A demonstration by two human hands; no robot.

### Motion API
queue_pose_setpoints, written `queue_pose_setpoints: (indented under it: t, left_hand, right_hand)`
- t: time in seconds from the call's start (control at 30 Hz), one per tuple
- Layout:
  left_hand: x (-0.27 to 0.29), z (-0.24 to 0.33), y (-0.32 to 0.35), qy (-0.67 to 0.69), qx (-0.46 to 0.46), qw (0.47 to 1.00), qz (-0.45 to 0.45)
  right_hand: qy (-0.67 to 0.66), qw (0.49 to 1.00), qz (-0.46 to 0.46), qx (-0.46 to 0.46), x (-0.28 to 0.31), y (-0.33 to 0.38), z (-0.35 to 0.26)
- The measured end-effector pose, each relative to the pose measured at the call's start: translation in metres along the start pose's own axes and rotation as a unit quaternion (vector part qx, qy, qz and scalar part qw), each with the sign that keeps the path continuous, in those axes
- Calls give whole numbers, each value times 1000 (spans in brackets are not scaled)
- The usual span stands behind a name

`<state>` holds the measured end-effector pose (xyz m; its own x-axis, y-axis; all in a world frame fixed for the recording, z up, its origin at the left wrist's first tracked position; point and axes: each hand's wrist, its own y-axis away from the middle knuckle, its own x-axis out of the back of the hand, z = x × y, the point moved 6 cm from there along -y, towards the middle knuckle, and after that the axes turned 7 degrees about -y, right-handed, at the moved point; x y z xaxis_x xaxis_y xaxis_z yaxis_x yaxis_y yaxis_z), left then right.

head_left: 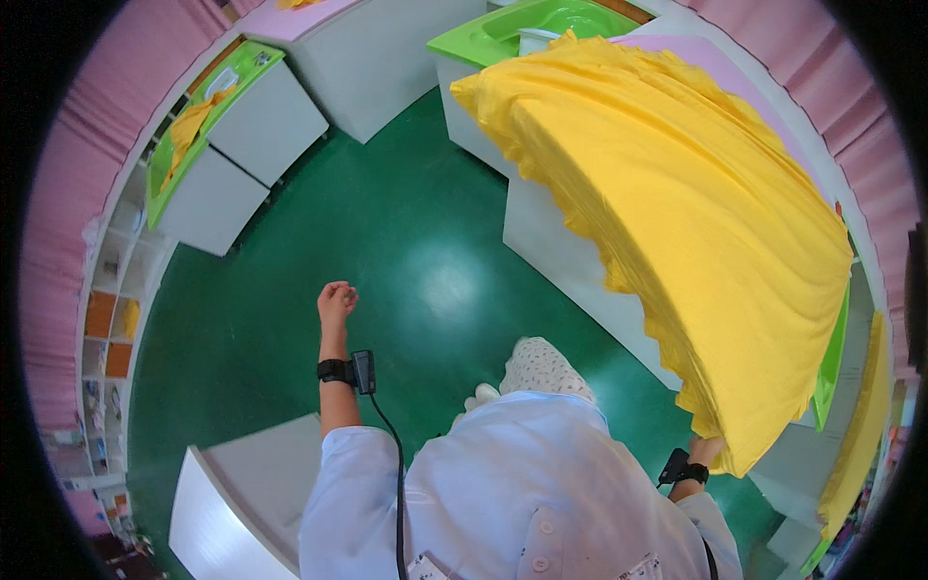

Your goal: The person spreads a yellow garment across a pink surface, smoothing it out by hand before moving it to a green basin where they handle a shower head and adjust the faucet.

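Note:
A large yellow cloth cover (667, 222) with a gathered, ruffled edge is spread over a white unit (570, 261) on the right. My right hand (707, 449) is at the cover's near lower corner and grips its edge; the cloth hides part of the fingers. Out to the left, my left hand (336, 299) hangs over the green floor, away from any furniture. Its fingers are loosely bent and apart, with nothing in them. Each wrist wears a black strap with a small device, and a cable runs from the left one.
Green basins top the cabinets at the far left (253, 63) and far right (459, 41); a yellow cloth (188, 126) hangs over the left one. A white cabinet (227, 507) stands near left. Cubby shelves (121, 280) line the left wall. Another yellow cover (860, 416) lies at right.

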<state>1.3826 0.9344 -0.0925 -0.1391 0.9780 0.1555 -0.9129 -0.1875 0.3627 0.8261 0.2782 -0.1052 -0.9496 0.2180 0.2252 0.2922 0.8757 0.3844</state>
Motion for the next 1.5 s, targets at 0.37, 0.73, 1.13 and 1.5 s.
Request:
queue_pose_setpoints:
  t: [0.37, 0.73, 1.13, 1.5]
  left_hand:
    - [-185, 139, -189, -67, -48, 980, -179]
    - [-413, 230, -319, -241, -177, 870, -391]
    - [-488, 250, -325, -340, 47, 573, -744]
    - [-524, 197, -335, -59, 272, 673, -685]
  right_hand:
    - [-337, 938, -51, -65, -221, 84, -7]
    - [-304, 942, 89, -109, -360, 196, -21]
    - [-366, 914, 53, -169, -550, 340, 19]
    - [-614, 739, -48, -272, -661, 399, 53]
